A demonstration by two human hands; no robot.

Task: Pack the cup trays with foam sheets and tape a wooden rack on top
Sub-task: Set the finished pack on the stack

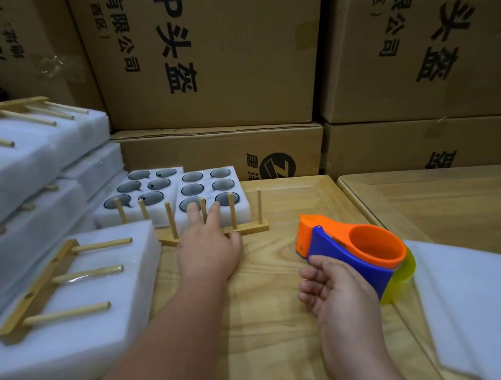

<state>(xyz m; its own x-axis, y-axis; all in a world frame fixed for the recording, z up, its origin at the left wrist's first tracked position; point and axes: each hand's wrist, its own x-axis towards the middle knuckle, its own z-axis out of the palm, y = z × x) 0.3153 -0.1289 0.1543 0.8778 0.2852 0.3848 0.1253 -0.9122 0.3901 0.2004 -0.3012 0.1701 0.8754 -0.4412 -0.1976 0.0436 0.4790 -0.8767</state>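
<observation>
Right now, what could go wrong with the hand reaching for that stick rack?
The left hand reaches among the upright pegs of the wooden rack, so it could tip onto the cup trays close behind it. The right hand holds the tape dispenser low over the table, so it might bump it.

The cardboard boxes stacked behind the table carried black Chinese print, turned sideways. The big box at twelve o'clock point(209, 56) read "P头盔" and, smaller, "有限公司" and "西区)". The box at two o'clock point(426, 47) showed "头盔" and "公司" again. The lower box point(222, 153) bore a round black logo with cut-off characters beside it.
</observation>
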